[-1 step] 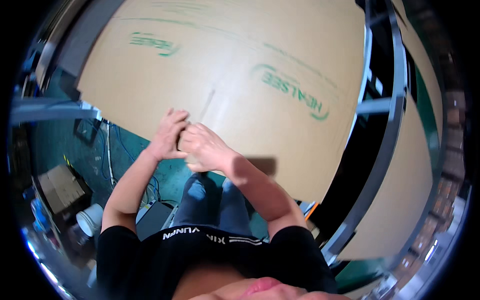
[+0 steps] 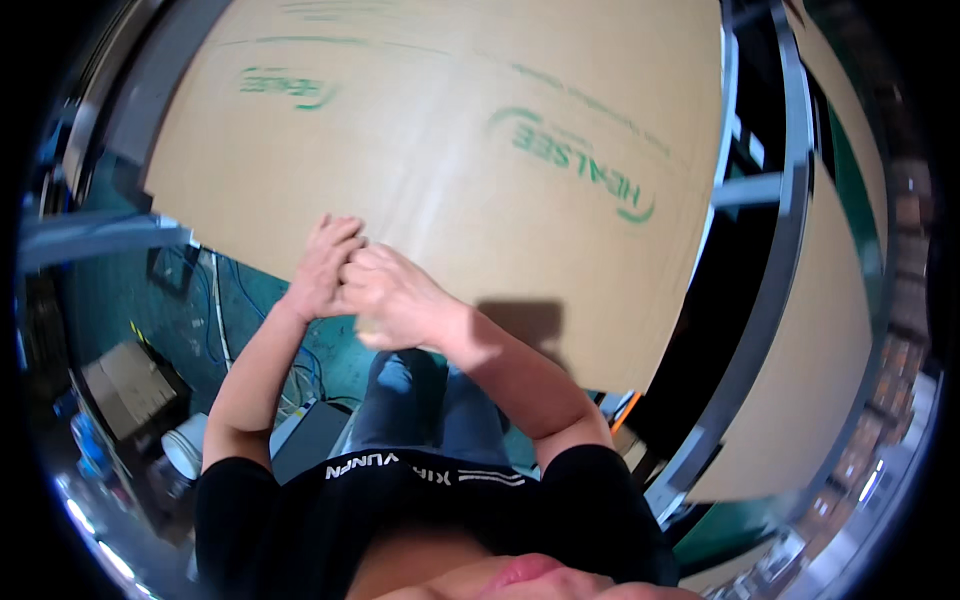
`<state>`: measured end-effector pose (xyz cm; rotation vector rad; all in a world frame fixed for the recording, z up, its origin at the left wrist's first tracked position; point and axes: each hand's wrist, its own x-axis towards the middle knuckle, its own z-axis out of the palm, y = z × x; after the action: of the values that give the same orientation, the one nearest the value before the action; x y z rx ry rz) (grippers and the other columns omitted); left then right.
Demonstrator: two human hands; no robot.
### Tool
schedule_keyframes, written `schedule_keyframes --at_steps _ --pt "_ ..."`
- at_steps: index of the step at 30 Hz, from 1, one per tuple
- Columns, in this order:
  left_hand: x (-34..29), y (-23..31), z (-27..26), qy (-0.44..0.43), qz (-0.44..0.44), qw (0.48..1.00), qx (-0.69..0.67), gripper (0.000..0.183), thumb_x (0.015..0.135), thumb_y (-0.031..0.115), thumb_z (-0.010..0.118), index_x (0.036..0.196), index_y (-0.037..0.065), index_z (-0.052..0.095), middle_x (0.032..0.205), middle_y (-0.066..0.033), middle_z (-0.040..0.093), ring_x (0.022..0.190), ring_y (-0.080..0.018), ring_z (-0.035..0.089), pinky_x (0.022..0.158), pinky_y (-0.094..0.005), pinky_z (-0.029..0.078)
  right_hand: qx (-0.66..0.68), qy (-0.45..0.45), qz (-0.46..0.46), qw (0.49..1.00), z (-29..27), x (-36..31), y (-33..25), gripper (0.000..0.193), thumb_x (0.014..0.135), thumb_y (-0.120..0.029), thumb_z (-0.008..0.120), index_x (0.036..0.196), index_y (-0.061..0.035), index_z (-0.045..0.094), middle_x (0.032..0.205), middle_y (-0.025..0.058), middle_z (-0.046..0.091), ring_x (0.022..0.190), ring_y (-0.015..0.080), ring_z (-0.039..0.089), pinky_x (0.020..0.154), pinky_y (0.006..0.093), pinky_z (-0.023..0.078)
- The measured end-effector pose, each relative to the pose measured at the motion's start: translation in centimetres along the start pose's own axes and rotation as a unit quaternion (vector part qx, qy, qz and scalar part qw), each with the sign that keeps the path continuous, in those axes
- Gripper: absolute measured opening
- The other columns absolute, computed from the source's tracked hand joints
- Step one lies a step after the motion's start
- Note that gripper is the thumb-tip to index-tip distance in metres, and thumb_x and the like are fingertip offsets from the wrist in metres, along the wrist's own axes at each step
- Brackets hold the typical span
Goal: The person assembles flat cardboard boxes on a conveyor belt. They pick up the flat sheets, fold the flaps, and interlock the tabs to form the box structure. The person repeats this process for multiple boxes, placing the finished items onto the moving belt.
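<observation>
A large tan cardboard sheet (image 2: 420,170) with green print lies in front of me. At its near edge, left of the middle, my left hand (image 2: 328,268) rests with its fingers stretched over the board and its thumb pointing right. Right beside it my right hand (image 2: 392,298) is closed, knuckles up, overlapping the left hand's thumb side. Whatever the right fingers grip is hidden, and their lower part is blurred.
A metal frame bar (image 2: 110,235) stands at the left. Dark gaps and a curved rail (image 2: 765,290) run along the right, with another cardboard panel (image 2: 800,370) beyond. A white bucket (image 2: 185,445), an open carton (image 2: 128,388) and cables (image 2: 220,310) are at lower left.
My right hand has shifted slightly left and down, closer against my left hand. The cardboard appears a little further left, and a short dark line on it no longer shows.
</observation>
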<state>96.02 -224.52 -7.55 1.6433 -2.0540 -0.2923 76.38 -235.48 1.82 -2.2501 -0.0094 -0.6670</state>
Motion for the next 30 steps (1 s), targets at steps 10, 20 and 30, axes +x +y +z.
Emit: schedule_keyframes --at_steps 10,20,30 --pt "2.3 1.6 -0.8 -0.025 -0.010 0.996 0.086 0.073 0.072 0.056 0.068 0.123 0.006 0.055 0.134 -0.0148 0.049 0.127 -0.0354 0.044 0.110 -0.0556 0.025 -0.015 -0.019 0.031 0.999 0.8 -3.3 2.0 0.004 0.056 -0.007 0.062 0.058 -0.0070 0.059 0.064 0.0061 0.055 0.073 0.0206 0.054 0.075 0.0316 0.040" --pt "2.8 2.5 -1.2 -0.028 -0.013 0.998 0.045 0.085 0.066 0.065 0.069 0.125 0.007 0.052 0.135 -0.0163 0.048 0.128 -0.0349 0.043 0.109 -0.0571 0.024 -0.028 -0.073 0.031 0.996 1.4 -2.7 3.7 0.014 0.053 -0.010 0.065 0.064 -0.0068 0.056 0.070 0.0061 0.054 0.073 0.0230 0.053 0.076 0.0358 0.041" --pt "0.7 2.5 0.1 -0.036 -0.023 0.999 0.006 0.086 0.065 0.063 0.067 0.127 0.006 0.049 0.136 -0.0151 0.044 0.131 -0.0334 0.039 0.111 -0.0580 0.021 -0.117 -0.071 0.058 0.989 1.7 -1.7 1.7 0.027 0.056 -0.016 0.074 0.075 -0.0056 0.058 0.089 0.0106 0.054 0.100 0.0296 0.052 0.099 0.0479 0.036"
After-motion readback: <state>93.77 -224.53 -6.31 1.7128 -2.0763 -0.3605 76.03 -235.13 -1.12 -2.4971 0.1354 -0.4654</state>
